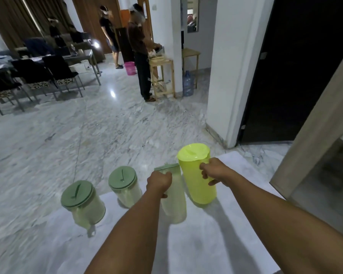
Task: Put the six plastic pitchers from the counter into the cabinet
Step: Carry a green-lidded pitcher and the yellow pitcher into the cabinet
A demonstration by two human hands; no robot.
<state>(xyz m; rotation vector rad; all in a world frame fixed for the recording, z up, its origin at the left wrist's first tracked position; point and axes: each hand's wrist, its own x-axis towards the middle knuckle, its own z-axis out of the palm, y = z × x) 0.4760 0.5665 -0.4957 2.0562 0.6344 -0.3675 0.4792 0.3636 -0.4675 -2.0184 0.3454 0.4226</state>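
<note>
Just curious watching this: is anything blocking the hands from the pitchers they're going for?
No. The left hand is already closed on a green-lidded pitcher, and the right hand grips the yellow pitcher. Nothing sits between them.

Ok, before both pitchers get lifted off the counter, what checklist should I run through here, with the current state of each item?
1. Left hand closed on the handle of the green-lidded pitcher: ok.
2. Right hand closed on the yellow pitcher: ok, fingers wrap its handle side, though the handle itself is hidden.
3. Lids seated: yellow lid looks flat, ok; the held green lid is seen edge-on, cannot tell.
4. The two other green-lidded pitchers stand clear of the left arm: ok.
5. Six pitchers accounted for: only four in view, cannot tell.
6. Cabinet open and ready: a door panel shows at right, the inside is unclear, cannot tell.
</note>
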